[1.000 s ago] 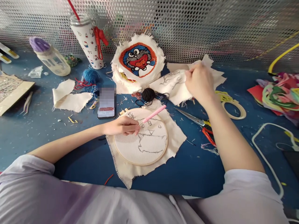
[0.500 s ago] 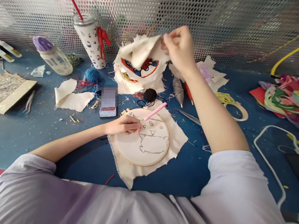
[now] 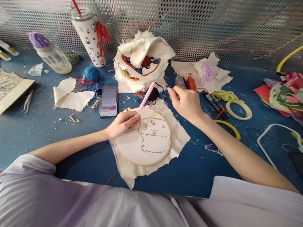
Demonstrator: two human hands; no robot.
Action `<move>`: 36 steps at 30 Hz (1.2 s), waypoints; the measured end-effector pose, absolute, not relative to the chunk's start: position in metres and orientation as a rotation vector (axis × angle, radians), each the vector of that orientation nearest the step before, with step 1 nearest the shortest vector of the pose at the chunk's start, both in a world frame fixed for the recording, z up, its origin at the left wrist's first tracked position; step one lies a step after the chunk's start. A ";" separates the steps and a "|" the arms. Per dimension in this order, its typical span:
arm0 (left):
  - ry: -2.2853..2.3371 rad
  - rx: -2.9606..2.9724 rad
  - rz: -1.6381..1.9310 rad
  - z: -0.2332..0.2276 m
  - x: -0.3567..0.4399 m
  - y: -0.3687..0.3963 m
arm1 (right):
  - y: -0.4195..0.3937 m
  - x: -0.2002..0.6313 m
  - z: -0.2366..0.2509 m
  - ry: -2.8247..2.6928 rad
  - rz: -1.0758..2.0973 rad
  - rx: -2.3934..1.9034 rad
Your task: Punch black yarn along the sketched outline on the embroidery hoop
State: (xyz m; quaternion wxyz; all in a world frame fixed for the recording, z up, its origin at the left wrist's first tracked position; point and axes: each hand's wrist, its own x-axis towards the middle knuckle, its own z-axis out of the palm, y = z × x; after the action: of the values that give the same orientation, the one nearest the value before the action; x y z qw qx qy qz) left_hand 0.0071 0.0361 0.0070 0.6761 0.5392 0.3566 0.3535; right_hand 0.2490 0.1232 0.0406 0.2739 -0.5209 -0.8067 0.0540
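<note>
The right hand (image 3: 186,102) has come down from the pile of cloth pieces (image 3: 142,61) at the back of the worktop, and the scrap it held up a moment ago now lies folded on top of that pile. The hand now hovers just above the blue worktop (image 3: 35,126), its fingers curled and drawn together beside the black yarn ball (image 3: 153,94); whether they pinch a thread cannot be told. Just behind it lie a grey spool (image 3: 180,81) and a red spool (image 3: 190,83).

The left hand (image 3: 124,123) rests on the upper left rim of the embroidery hoop (image 3: 144,140), its fingers pinching the pink needle tool (image 3: 146,97), which now tilts more steeply up toward the back edge. The hoop sits near the front edge, in the middle, clamping cream cloth with a pencilled figure. A phone (image 3: 108,102) lies just left of it.
</note>
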 end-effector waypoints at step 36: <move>1.492 2.834 0.347 0.018 0.018 0.038 | 0.075 0.235 0.007 -1.249 1.306 -0.953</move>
State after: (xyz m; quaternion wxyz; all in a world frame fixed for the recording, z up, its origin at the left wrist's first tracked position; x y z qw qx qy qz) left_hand 0.0180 0.0383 0.0179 -0.0400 0.8791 0.4626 0.1076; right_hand 0.2349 0.0750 0.0073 0.5221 -0.3978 -0.5213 0.5453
